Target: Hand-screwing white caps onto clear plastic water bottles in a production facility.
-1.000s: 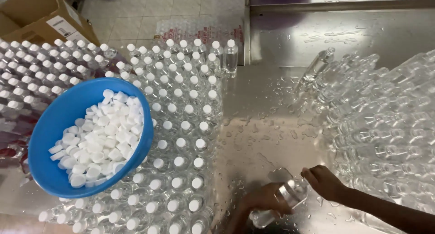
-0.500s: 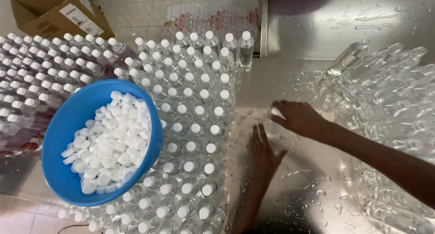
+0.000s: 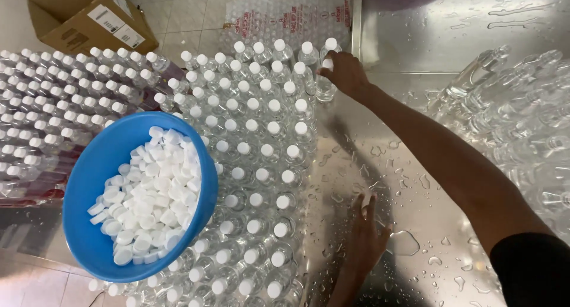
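My right hand [image 3: 346, 73] reaches far across the wet steel table [image 3: 415, 182] and is closed around a small clear capped bottle [image 3: 326, 81], held upright at the far right corner of a block of capped bottles [image 3: 255, 158]. My left hand [image 3: 363, 239] lies palm down on the table beside the block's near right edge, fingers apart. A small white piece [image 3: 366, 198] shows at its fingertips. A blue bowl [image 3: 89, 182] full of white caps [image 3: 145, 200] rests on top of the bottles at the left.
A heap of clear uncapped bottles [image 3: 522, 123] lies along the right of the table. More capped bottles [image 3: 53, 105] stand packed at the far left. A cardboard box [image 3: 89, 19] and a printed plastic sheet [image 3: 285, 13] lie on the tiled floor beyond.
My right hand has carried a bottle from the near table edge out to the far corner of the block. My left hand has let go and settled flat on the table.
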